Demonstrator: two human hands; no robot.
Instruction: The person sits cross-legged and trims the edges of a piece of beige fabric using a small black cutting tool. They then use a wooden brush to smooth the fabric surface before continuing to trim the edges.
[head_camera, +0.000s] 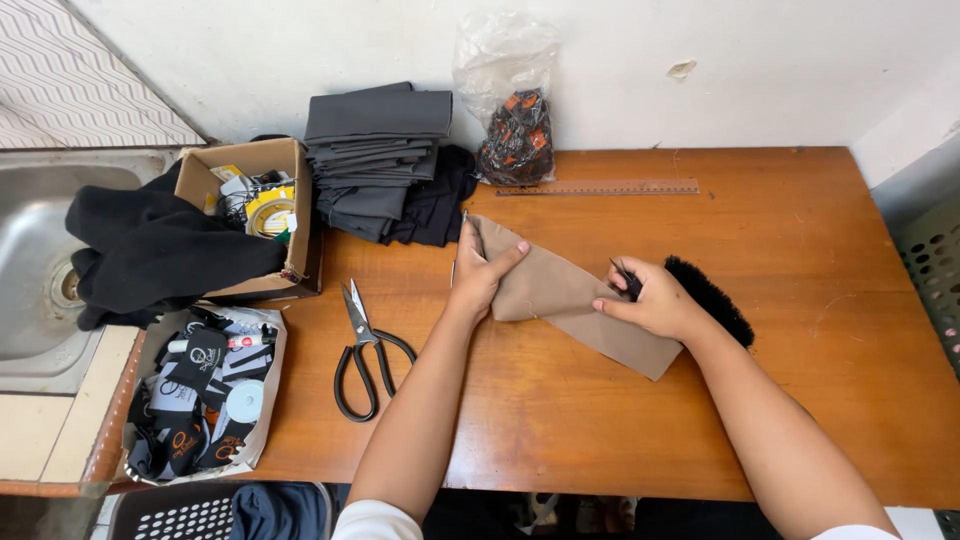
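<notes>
now left hand (478, 272) clamped on tan cloth (570, 305); right hand (655, 300) closed around black brush (710, 298).

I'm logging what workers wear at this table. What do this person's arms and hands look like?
Both forearms are bare. White short sleeves show at the bottom edge of the picture. The left hand and right hand wear no gloves; no rings, watch or bracelets are visible.
</notes>
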